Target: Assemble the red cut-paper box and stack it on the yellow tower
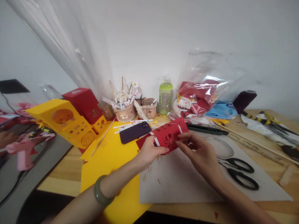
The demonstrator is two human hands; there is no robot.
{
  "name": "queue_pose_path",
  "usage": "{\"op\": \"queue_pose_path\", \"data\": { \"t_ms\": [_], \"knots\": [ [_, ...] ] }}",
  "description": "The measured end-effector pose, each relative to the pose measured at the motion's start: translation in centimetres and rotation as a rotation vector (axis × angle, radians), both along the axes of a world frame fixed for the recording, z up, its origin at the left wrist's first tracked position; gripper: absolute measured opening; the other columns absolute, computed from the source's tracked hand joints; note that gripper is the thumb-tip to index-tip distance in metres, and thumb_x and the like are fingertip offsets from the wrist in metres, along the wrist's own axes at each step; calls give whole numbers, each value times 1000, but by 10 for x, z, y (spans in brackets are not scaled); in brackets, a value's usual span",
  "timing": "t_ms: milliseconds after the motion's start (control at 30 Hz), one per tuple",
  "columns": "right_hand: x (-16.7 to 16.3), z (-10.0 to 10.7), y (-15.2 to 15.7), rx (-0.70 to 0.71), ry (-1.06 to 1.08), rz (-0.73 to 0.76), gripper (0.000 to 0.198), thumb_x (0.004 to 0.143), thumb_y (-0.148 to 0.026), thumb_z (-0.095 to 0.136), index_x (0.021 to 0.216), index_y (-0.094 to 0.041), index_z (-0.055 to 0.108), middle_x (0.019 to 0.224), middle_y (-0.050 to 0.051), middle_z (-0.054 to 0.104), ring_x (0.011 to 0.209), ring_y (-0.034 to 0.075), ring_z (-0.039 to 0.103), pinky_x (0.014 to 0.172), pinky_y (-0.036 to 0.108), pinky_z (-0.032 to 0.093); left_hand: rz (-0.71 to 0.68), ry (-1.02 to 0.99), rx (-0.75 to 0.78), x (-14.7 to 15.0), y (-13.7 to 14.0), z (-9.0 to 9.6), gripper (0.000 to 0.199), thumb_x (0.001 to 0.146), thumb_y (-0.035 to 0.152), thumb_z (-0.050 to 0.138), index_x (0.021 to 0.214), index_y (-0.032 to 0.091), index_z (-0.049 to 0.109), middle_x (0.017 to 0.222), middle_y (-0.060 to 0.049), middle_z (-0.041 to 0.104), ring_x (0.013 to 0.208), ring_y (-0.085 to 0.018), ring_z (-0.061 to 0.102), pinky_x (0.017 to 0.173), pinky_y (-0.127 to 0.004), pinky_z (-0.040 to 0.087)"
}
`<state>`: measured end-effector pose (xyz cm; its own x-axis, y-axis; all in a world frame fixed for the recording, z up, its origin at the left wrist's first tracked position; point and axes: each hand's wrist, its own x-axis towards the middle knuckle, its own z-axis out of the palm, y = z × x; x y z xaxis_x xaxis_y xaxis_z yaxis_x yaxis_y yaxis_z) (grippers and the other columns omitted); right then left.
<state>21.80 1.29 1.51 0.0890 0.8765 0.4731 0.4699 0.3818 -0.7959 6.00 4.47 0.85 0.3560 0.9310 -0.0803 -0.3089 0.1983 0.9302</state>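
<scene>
A piece of folded red paper (164, 132) with cut-out shapes and white strips along its ends is held up over the white sheet (163, 183). My left hand (151, 151) grips its lower left end, thumb on the front. At its right end, my right hand (196, 149) has thumb and fingertips closed at the paper beside a flower-shaped cut-out. Just behind the paper lies a dark purple phone (134, 132). To the right of my right hand rest black-handled scissors (243, 174) and a clear ring (219, 147).
Yellow card (109, 174) spreads at left below yellow and red cut-out boxes (67, 121). Behind stand a pen basket (125, 113), a green-tinted bottle (165, 96) and a plastic bag (198, 93). Far left, another person's hand (7, 140) is by a pink glue gun (24, 151).
</scene>
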Motion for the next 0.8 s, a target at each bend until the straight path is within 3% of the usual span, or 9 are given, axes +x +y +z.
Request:
{"op": "queue_pose_path", "data": {
  "t_ms": [300, 467, 800],
  "knots": [
    [-6, -1, -5, 202, -173, -78, 6, 81, -22, 59, 87, -20, 61, 67, 0, 65, 51, 12, 56, 46, 24, 46, -51, -144, -141, 1, -6, 8, 36, 47, 5, 73, 83, 14, 70, 77, -3, 70, 69, -13, 60, 68, -25, 43],
    [-8, -3, -7, 310, -274, -114, 11, 82, -19, 58, 92, -22, 61, 68, 0, 65, 53, 12, 56, 49, 26, 46, -63, -180, -148, 1, -7, 9, 30, 52, 9, 74, 82, 13, 70, 75, -3, 70, 70, -13, 61, 72, -26, 45],
    [-5, 1, -6, 384, -316, -121, 13, 82, -19, 60, 95, -22, 60, 80, 4, 63, 58, 13, 55, 50, 27, 46, -12, -172, -157, 0, -8, 10, 27, 54, 14, 76, 80, 14, 68, 72, -2, 69, 67, -14, 61, 68, -27, 44]
  ]
}}
